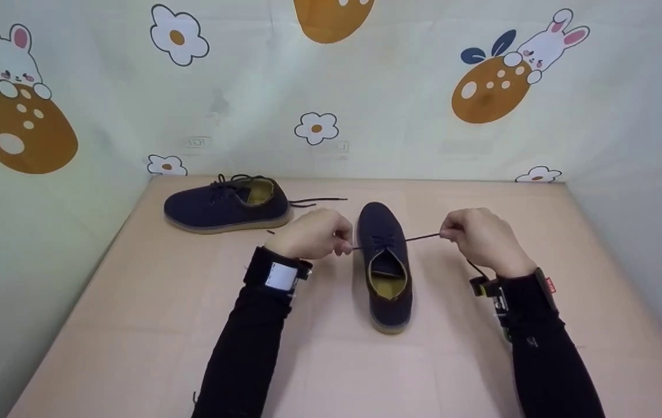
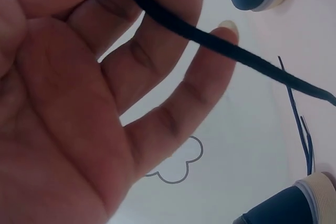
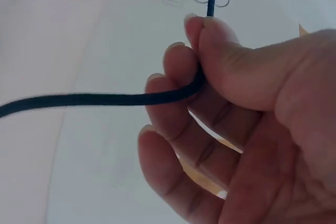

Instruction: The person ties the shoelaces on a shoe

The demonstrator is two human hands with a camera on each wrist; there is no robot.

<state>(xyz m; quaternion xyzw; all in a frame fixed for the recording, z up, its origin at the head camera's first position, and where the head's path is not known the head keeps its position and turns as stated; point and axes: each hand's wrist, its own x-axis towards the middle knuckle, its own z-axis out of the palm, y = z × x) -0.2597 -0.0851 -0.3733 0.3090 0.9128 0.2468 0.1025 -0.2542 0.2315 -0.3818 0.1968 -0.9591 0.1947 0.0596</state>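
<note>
A dark navy shoe (image 1: 386,226) stands on the table between the two hands, toe pointing away, its yellowish insole showing. On its left side the left hand (image 1: 322,233) pinches one end of the dark shoelace (image 2: 257,65), which crosses the fingers in the left wrist view. To the right of the shoe, the right hand (image 1: 482,239) pinches the other lace end (image 3: 94,99) between thumb and fingertip, its tail hanging past the fingers. The lace stretches nearly straight from the shoe's eyelets to the right hand.
A second navy shoe (image 1: 220,209) lies back left, toe to the left, with loose laces (image 1: 325,200) trailing right behind its heel. The table (image 1: 133,302) has a pale peach cover. A printed curtain (image 1: 389,116) with rabbits and flowers encloses the back and sides.
</note>
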